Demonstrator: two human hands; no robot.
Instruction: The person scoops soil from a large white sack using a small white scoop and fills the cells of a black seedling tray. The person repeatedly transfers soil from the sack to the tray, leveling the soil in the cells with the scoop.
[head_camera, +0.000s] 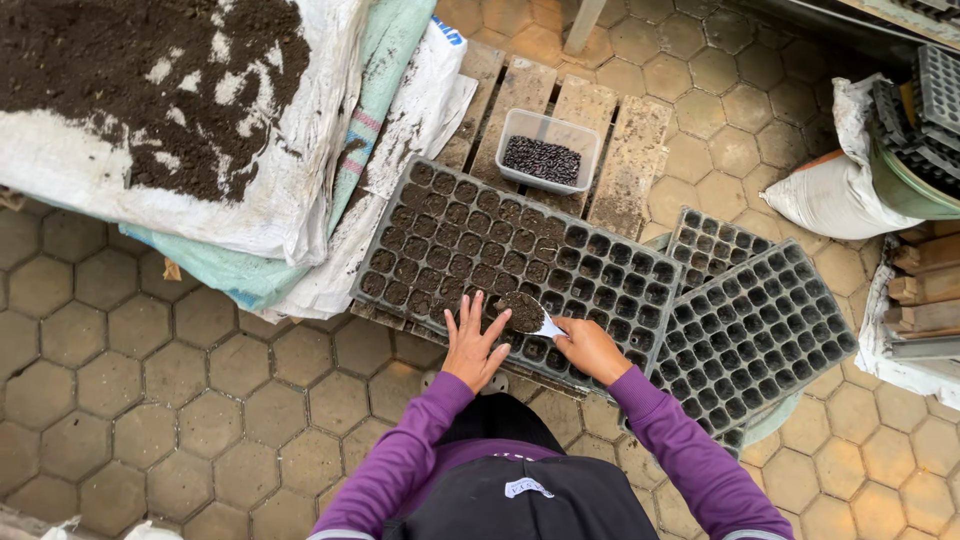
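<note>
Right hand (590, 347), grip closed around a white spoon (530, 316) heaped with dark soil, over the seed tray (520, 262). Left hand (473, 345) spread flat beside it on the tray's near edge. Beyond, a tub of seeds (547, 150).

Both arms are covered by long purple sleeves of a soft, knit-like fabric — the left sleeve (400, 460) and the right sleeve (690, 460) alike, each ending at the wrist in a plain cuff. Slight creases are seen along the forearms and at the elbows. The left hand (475, 345) and the right hand (592, 350) are left bare; no gloves, rings or watch are seen. Over the purple top a black apron-like garment (530, 490) is worn across the chest — a small pale patch with lettering too small to be made out is carried at its centre.
</note>
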